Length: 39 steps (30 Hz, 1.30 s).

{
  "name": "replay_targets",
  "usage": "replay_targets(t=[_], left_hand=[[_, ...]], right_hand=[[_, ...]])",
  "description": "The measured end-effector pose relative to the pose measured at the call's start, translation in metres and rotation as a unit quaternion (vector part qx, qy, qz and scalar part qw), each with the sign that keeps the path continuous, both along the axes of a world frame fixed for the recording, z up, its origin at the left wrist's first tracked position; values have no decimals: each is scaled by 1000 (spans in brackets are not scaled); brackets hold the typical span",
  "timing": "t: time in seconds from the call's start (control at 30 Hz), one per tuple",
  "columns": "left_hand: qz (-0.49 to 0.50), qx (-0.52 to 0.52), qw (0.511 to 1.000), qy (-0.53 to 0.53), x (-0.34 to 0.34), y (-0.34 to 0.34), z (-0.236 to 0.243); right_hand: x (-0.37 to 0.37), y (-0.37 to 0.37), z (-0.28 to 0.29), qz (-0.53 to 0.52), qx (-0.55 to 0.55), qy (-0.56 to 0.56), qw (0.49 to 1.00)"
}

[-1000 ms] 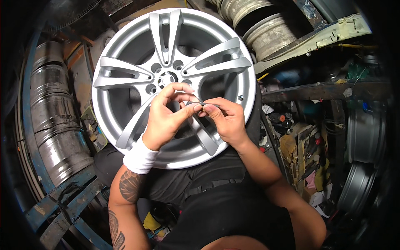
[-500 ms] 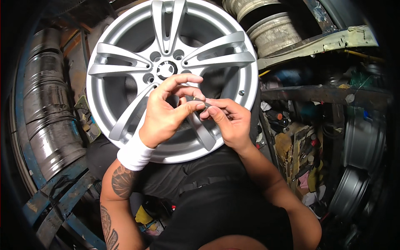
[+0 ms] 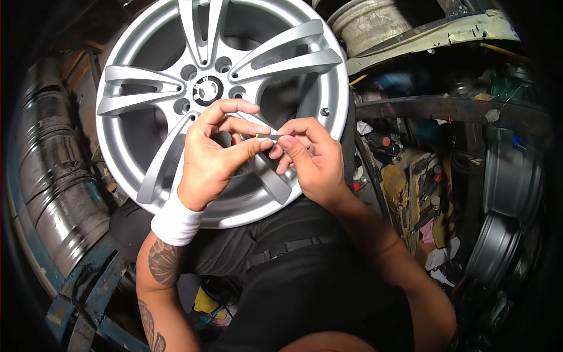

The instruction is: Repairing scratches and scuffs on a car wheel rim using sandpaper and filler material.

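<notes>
A silver alloy wheel (image 3: 275,182) with paired spokes and a dark round centre cap (image 3: 207,90) rests face up against my thighs. Over its lower spokes, both hands meet at a small, thin dark strip (image 3: 271,136) with a tiny brassy end. My left hand (image 3: 214,152) pinches one end between thumb and fingers, its forefinger raised. A dark rounded piece (image 3: 221,139) shows inside the curl of that hand; whether it belongs to the strip I cannot tell. My right hand (image 3: 314,155) pinches the other end with thumb and forefinger. A short valve stem (image 3: 325,111) sticks up at the wheel's right rim.
Shiny steel barrels or rims (image 3: 64,193) line the left side beside a blue metal frame (image 3: 94,293). Bare rims (image 3: 375,26) lie at the upper right, above a worn metal rail (image 3: 434,38). More grey wheels (image 3: 495,252) and mixed clutter (image 3: 410,182) fill the right.
The wheel and both hands appear shifted left and slightly up in the picture. Both hands keep their pinch on the small strip, which now shows more plainly between them.
</notes>
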<state>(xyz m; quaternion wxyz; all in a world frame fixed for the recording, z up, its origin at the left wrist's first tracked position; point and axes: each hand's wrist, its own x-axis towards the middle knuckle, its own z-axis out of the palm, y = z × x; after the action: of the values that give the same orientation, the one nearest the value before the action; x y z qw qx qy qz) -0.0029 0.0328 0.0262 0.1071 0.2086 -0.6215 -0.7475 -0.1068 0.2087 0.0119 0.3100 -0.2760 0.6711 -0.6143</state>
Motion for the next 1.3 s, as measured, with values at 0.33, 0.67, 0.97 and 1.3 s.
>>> replay_targets(t=[0.33, 0.67, 0.97, 1.3], left_hand=[[73, -76, 994, -6, -6, 14, -14], [101, -84, 991, -3, -11, 24, -17], [2, 230, 972, -50, -2, 28, -20], [-2, -150, 987, -55, -9, 11, -22]], right_hand=[[-5, -10, -26, -36, -9, 14, 999], [-8, -7, -20, -28, 42, -56, 997], [-8, 43, -3, 26, 57, -94, 994], [-1, 69, 18, 102, 274, 212, 932]])
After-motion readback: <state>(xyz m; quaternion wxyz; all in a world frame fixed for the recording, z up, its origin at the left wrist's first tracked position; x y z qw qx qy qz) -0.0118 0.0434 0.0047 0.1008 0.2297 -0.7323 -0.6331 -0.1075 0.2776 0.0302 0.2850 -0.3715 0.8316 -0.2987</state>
